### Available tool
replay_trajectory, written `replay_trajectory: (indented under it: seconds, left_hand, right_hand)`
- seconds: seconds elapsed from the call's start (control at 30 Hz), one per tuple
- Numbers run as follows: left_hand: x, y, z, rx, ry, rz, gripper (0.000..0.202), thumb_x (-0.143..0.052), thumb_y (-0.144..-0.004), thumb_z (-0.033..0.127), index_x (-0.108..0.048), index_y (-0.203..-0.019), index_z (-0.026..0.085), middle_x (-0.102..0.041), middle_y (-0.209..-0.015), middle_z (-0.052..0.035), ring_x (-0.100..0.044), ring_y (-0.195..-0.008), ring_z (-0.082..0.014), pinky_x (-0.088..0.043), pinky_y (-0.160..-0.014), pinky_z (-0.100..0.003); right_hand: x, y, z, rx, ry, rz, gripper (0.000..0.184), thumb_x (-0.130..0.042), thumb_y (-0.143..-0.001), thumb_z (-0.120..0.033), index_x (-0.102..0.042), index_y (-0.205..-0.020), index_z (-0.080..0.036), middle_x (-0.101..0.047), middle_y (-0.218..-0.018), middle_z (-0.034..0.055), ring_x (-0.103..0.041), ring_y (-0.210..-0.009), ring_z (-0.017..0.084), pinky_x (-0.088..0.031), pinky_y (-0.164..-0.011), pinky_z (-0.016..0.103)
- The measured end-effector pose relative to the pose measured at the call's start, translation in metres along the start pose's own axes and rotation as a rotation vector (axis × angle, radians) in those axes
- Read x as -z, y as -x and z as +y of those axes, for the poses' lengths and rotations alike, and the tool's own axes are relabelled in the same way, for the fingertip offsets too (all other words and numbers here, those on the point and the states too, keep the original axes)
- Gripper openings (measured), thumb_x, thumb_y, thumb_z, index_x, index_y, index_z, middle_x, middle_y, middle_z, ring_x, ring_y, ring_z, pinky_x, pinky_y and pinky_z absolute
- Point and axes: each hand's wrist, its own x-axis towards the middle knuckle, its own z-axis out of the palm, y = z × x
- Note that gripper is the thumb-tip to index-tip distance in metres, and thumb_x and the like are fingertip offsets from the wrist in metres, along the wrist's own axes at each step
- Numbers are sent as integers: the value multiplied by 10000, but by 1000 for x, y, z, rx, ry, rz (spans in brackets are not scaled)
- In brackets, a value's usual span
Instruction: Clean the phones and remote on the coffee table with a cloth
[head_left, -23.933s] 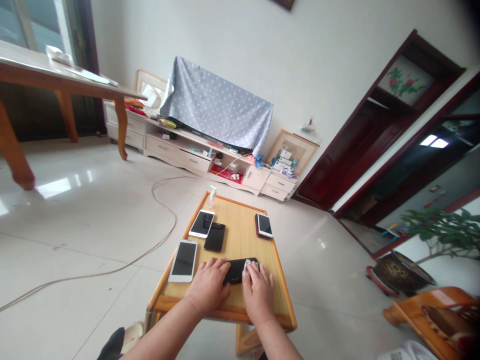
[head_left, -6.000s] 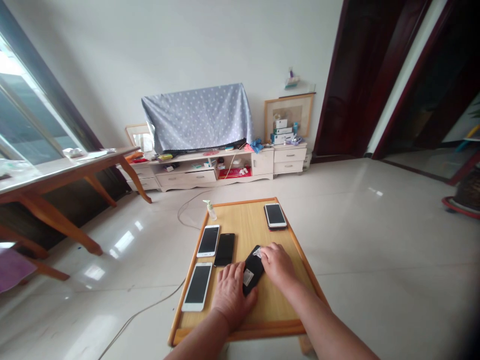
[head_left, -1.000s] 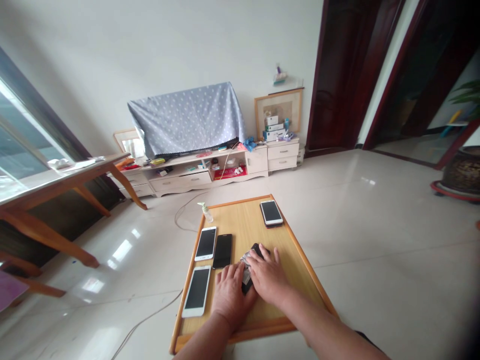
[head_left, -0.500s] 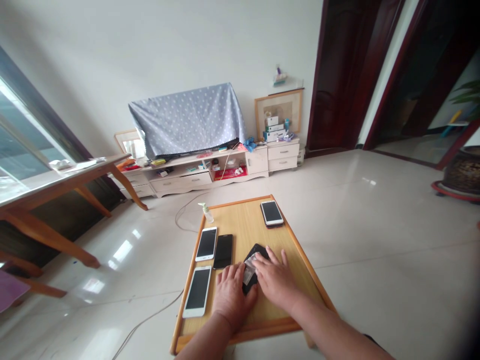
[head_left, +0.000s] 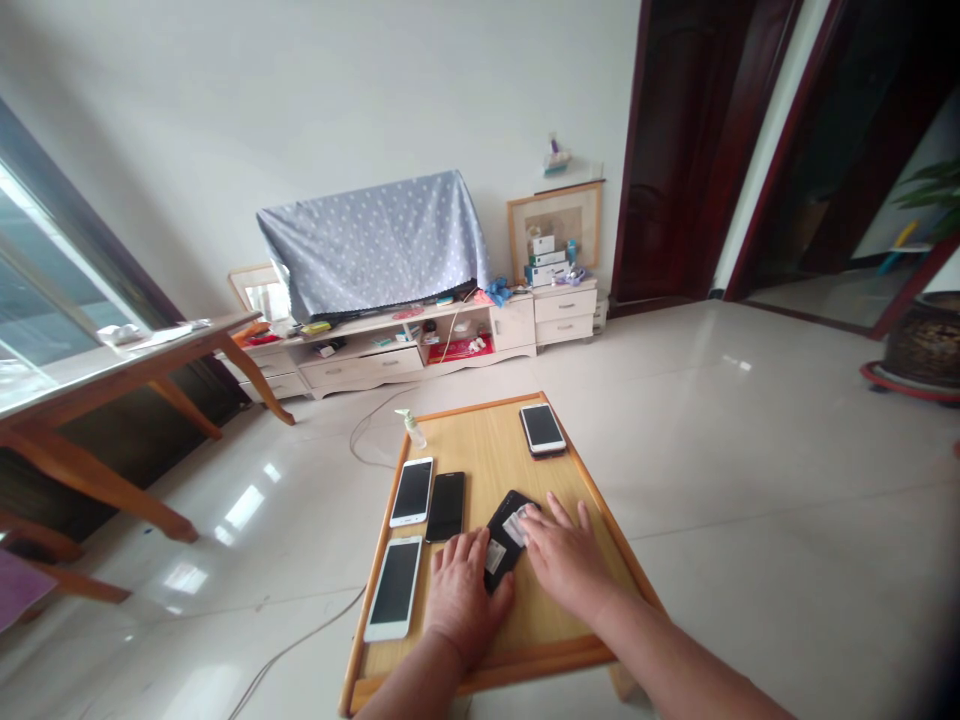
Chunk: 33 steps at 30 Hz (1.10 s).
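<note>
Pressing a black smartphone against the wooden bench near its front edge: left hand flat over the lower end, right hand open, fingertips on a small silvery patch on its upper surface.

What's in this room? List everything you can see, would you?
Low table: one, light wood, on the floor.
Phones: five, three white-fronted, two black, on the low table.
Pump bottle: one, clear, at the low table's far corner.
Cabinet: one, cream, against the wall.
Cloth: one, blue with spots, draped above the cabinet.
Long table: one, wood, at left by the window.
Door: one, dark red, at right.
Left hand: one, bare, on the black phone.
Right hand: one, bare, touching that phone.
</note>
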Motion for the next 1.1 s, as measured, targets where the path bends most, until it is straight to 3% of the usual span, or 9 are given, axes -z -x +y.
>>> replay_trajectory:
  seconds: [0.1,0.3,0.5,0.73,0.97,1.1]
  left_hand:
    - [0,0,1,5,2,0,640,-567,-841,481,-538,-1421,211,-582,-1421,-99,-476,-1302,-319,-314,-1127,-455]
    - [1,0,2,16,12,-15,628,-554,-852,485,-535,-1424,226,-574,-1434,-96,-469,-1322,-318,-312,-1131,-463]
    - [1,0,2,6,0,-2,631,-564,-843,479,-539,-1419,222,-580,-1420,-99,-482,-1302,-316,-322,-1119,-451]
    - [-1,0,1,1,-3,3,627,-544,-862,509,-536,-1418,219,-585,-1423,-103,-477,-1319,-317,-318,-1124,-464]
    - [-1,0,1,4,-11,3,636,-563,-839,487,-537,-1420,231,-582,-1424,-97,-481,-1309,-323,-320,-1128,-462]
    - [0,0,2,0,-9,4,620,-552,-853,493,-545,-1410,223,-591,-1413,-102,-490,-1301,-321,-316,-1127,-464]
  right_hand:
    - [3,-2,5,-44,9,25,441,-353,-1019,-280,-585,-1392,-320,-521,-1527,18,-211,-1534,321,-12,-1192,661]
    - [-4,11,-8,99,-45,-26,406,-367,-1025,-304,-608,-1350,-323,-524,-1525,14,-257,-1522,306,-10,-1209,636]
    - [7,1,8,-49,-2,19,418,-357,-1025,-297,-605,-1360,-325,-529,-1520,15,-263,-1516,332,-40,-1184,673]
    - [-3,15,-10,90,-60,2,388,-372,-1024,-310,-632,-1310,-328,-547,-1505,2,-284,-1513,297,-25,-1215,609]
    - [3,-5,7,-49,-17,59,400,-382,-1010,-299,-629,-1324,-310,-543,-1508,14,-274,-1510,331,-21,-1196,654]
    - [-9,0,-2,31,-57,72,417,-387,-1013,-305,-598,-1372,-283,-525,-1524,25,-286,-1506,317,-22,-1214,612]
